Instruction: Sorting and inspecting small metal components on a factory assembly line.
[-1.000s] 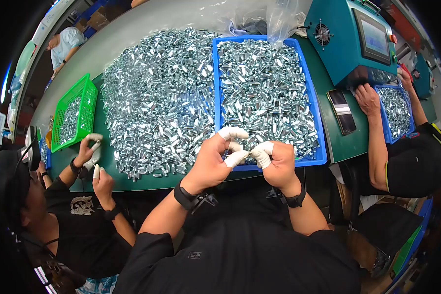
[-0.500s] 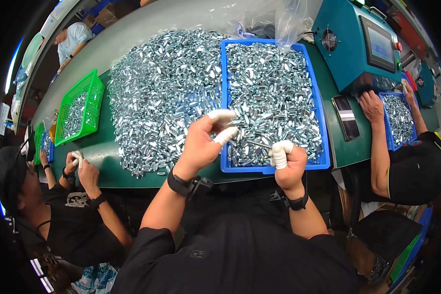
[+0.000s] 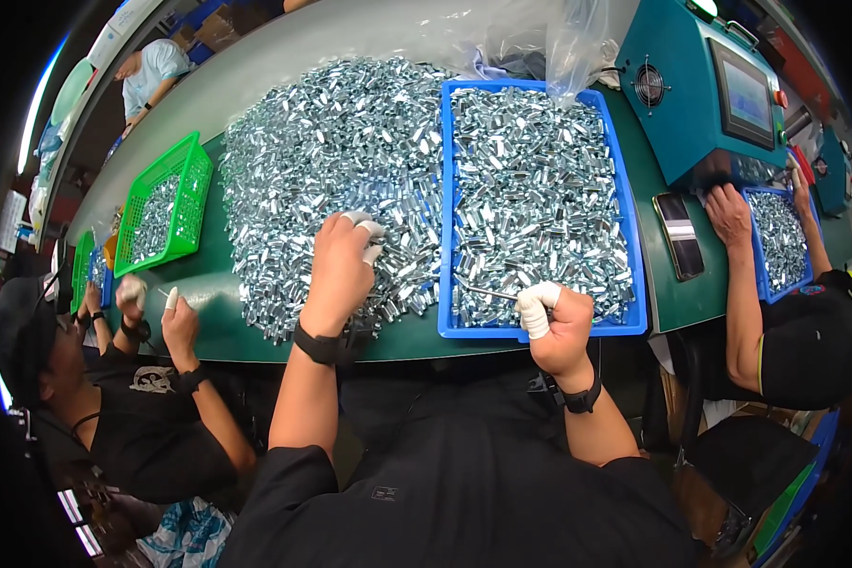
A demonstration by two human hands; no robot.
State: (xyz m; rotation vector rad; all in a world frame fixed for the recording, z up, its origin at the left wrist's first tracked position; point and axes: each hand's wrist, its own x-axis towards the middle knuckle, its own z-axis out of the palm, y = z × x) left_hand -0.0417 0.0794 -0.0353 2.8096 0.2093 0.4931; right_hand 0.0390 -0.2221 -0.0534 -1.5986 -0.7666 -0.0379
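Note:
My right hand (image 3: pixel 560 327), its fingers wrapped in white tape or finger covers, is closed around a thin metal rod (image 3: pixel 490 291). The rod points left across the near part of a blue tray (image 3: pixel 448 189), which is full of small shiny metal parts (image 3: pixel 530 180). To the left, my left hand (image 3: pixel 341 265) reaches over the near right side of a large loose pile of the same parts (image 3: pixel 322 142). Its white-covered fingertips and thumb are apart, at the pile's surface. No part shows between them.
A teal machine with a screen (image 3: pixel 701 104) stands at the far right, with a phone (image 3: pixel 680 237) nearby. Clear plastic bags (image 3: pixel 577 47) lie behind the tray. A green basket (image 3: pixel 194 204) stands at left. Co-workers sit on both sides, a person's hands (image 3: pixel 180 322) working at left.
My left hand has moved left from the rod's tip over the tray to the loose pile. My right hand still holds the rod in nearly the same place.

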